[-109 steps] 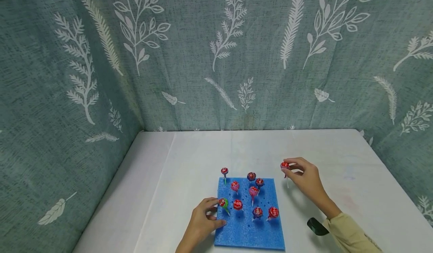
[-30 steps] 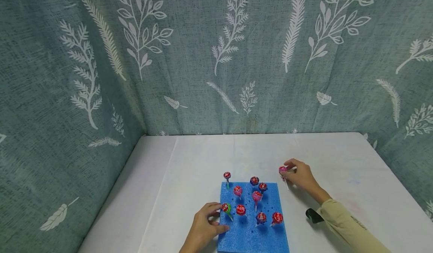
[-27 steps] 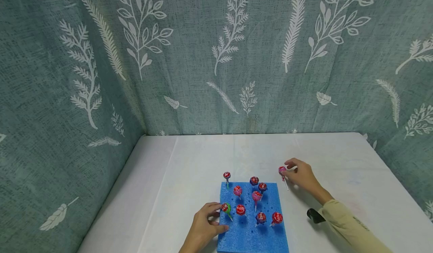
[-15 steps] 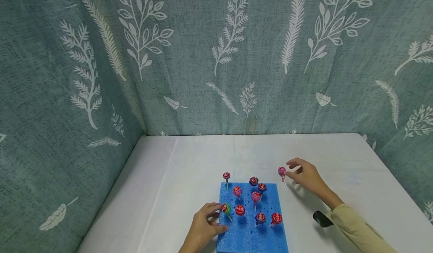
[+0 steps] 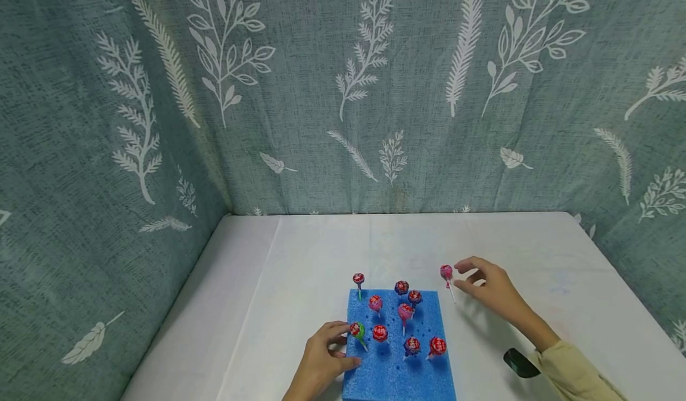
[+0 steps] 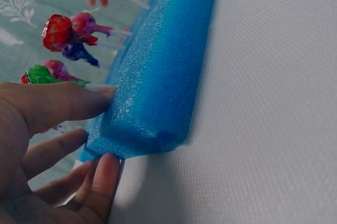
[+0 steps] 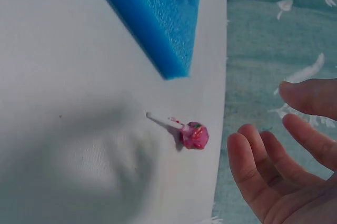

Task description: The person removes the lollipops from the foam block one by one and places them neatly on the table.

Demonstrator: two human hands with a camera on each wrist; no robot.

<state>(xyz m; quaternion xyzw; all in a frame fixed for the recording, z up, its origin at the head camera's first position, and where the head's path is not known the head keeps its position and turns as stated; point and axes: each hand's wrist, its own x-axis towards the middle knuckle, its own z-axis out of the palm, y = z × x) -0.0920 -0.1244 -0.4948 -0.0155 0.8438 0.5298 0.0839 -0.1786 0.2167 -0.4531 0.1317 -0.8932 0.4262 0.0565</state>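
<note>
My left hand (image 5: 321, 356) grips the left edge of a blue foam board (image 5: 399, 383); the left wrist view shows its fingers at the board's corner. Several wrapped lollipops stand in the board by their sticks, among them a red-and-green lollipop (image 5: 356, 330) close to the left fingertips and a red lollipop (image 5: 437, 346) at the right. Beyond the board's far right corner a pink lollipop (image 7: 195, 136) lies on the white table, its white stick towards the front. Just right of it my right hand (image 5: 490, 285) hovers with spread fingers, holding nothing.
The white table (image 5: 289, 258) runs back to a green leaf-patterned curtain (image 5: 418, 151), with more curtain along the left. Small holes dot the foam between the sticks. A black device (image 5: 520, 363) sits by the right sleeve.
My right hand, which held the pink lollipop a second ago, has let it go on the table and drawn back to the right, fingers apart. The left hand stays at the board.
</note>
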